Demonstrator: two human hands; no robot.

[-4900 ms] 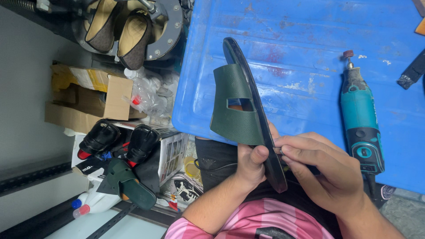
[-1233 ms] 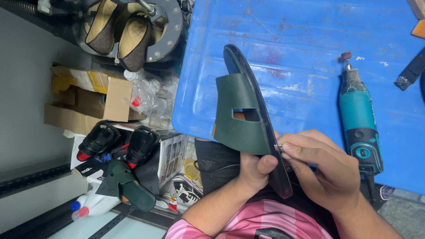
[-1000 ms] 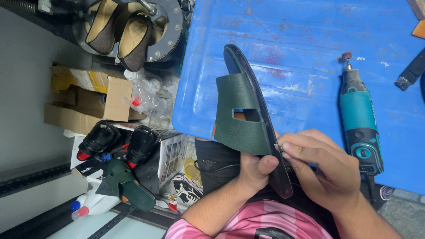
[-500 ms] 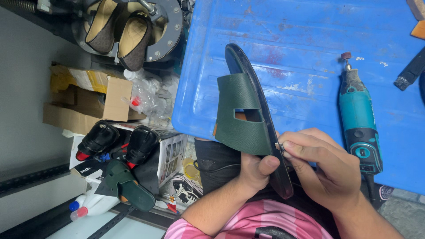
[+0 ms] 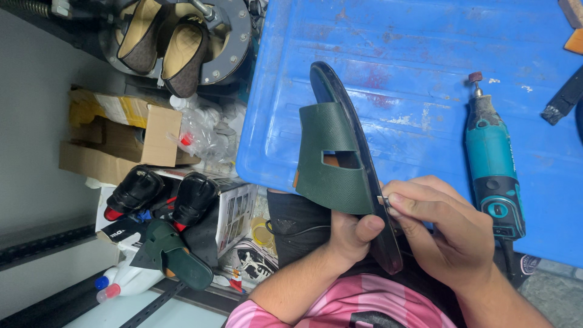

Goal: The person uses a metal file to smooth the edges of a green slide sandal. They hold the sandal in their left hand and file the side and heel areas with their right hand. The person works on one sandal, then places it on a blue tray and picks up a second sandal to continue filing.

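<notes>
My left hand [image 5: 351, 235] grips a dark green slide sandal [image 5: 333, 159] by its heel end, holding it on edge over the near rim of a blue work surface [image 5: 419, 79]. Its black sole [image 5: 364, 152] faces right. My right hand [image 5: 446, 231] pinches a small metal tool [image 5: 384, 200] against the sole's edge, just beside the strap. A teal rotary tool [image 5: 490, 164] with a small grinding tip lies on the blue surface to the right of my hands.
On the left stand an open cardboard box [image 5: 121, 136], two black shoes with red soles [image 5: 164, 194] on a printed box, another green sandal [image 5: 173, 255], and a round metal machine holding two brown shoes [image 5: 164, 42]. A dark brush [image 5: 565, 97] lies at the far right.
The sandal has turned slightly, showing more of the green strap's face, and shifted a little right. My right hand stays at the sole's edge with small movements.
</notes>
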